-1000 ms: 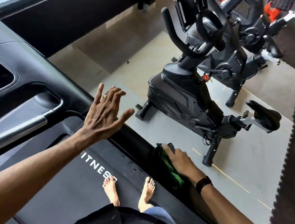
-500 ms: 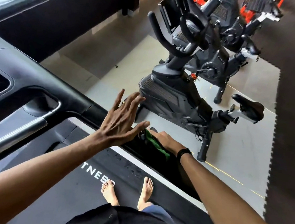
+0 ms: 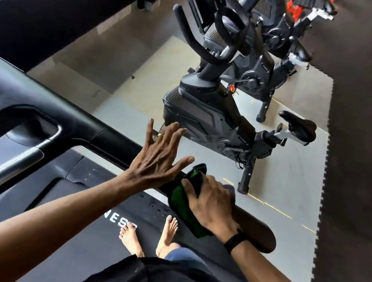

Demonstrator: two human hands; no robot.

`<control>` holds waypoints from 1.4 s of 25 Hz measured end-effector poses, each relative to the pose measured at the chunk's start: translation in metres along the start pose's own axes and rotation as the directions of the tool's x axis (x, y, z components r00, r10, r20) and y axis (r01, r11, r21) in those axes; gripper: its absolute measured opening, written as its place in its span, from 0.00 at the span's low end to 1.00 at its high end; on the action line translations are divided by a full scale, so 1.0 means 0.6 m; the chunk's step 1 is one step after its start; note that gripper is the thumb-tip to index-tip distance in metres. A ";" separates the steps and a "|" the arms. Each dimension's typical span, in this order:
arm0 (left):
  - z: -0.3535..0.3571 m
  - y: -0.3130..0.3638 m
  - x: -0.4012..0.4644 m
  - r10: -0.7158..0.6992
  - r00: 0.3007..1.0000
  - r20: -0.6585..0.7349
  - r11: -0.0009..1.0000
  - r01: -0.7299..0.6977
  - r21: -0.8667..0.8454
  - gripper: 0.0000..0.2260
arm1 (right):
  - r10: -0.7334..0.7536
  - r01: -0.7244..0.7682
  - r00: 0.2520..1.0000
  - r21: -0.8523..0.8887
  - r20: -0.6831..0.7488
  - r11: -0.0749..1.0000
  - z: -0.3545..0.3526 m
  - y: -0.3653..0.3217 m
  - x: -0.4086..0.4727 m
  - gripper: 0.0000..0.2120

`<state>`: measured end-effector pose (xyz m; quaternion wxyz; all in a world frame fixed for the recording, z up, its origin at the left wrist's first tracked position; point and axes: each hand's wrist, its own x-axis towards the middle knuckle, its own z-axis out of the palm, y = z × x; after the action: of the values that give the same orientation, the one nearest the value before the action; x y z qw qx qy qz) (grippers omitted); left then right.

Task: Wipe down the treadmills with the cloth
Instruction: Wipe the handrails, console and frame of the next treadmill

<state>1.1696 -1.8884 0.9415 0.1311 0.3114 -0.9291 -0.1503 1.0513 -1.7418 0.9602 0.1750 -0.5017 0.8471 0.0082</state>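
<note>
The cloth (image 3: 181, 201) was green and dark, bunched up around the black side rail (image 3: 119, 142) of the treadmill (image 3: 61, 195), at 5 o'clock from the middle. The right hand (image 3: 210, 204) gripped it there with curled fingers. The left hand (image 3: 157, 158) hung above the rail at 10 o'clock from the cloth, fingers wide and holding nothing.

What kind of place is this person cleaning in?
Most likely a gym. The person stands barefoot on a treadmill, wiping its side handrail with a green cloth. Exercise bikes stand alongside on the floor, with dark interlocking floor mats beyond.
</note>
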 end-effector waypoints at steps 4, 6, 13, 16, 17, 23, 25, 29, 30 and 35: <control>-0.005 -0.003 -0.001 0.020 1.000 0.015 0.999 -0.019 -0.045 0.36 | -0.045 -0.003 0.966 0.186 0.253 0.983 -0.007 -0.035 0.092 0.29; -0.009 -0.003 -0.003 0.040 0.999 0.019 0.998 -0.039 -0.058 0.34 | -0.112 -0.030 0.921 0.353 0.373 0.935 -0.011 -0.023 0.130 0.38; -0.016 0.017 -0.014 0.022 1.000 0.002 0.999 -0.022 -0.034 0.34 | -0.138 -0.195 0.843 0.535 0.519 0.822 0.005 0.111 0.119 0.27; -0.004 0.052 -0.008 -0.020 0.999 -0.029 0.997 0.018 -0.078 0.34 | -0.131 -0.106 0.890 0.478 0.436 0.872 -0.005 0.160 0.078 0.27; 0.004 0.068 -0.005 -0.046 0.998 -0.052 0.995 0.042 -0.085 0.34 | -0.170 -0.010 0.919 0.451 0.356 0.892 -0.007 0.171 0.056 0.25; 0.067 0.171 0.000 -0.225 0.956 -0.188 0.970 0.201 -0.140 0.30 | -0.435 0.405 0.893 0.221 0.111 0.887 0.002 0.164 0.005 0.42; 0.081 0.201 0.006 -0.318 0.917 -0.239 0.938 0.269 -0.217 0.26 | -0.501 0.374 0.837 0.439 0.220 0.817 0.005 0.160 0.064 0.32; 0.101 0.233 -0.001 -0.405 0.845 -0.350 0.910 0.335 -0.244 0.19 | -0.468 -0.050 0.748 0.743 0.471 0.668 0.068 0.225 0.151 0.35; 0.102 0.234 -0.002 -0.413 0.837 -0.358 0.908 0.351 -0.227 0.19 | -0.433 -0.150 0.731 0.744 0.527 0.652 0.081 0.251 0.146 0.34; 0.102 0.226 0.004 -0.477 0.793 -0.379 0.879 0.427 -0.213 0.19 | -0.289 -0.196 0.825 0.725 0.487 0.660 0.064 0.369 0.063 0.40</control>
<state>1.0740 -1.7743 0.9344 0.3060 0.5411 -0.7668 -0.1603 0.8572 -1.6564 0.8770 0.6072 -0.3808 0.6686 -0.1980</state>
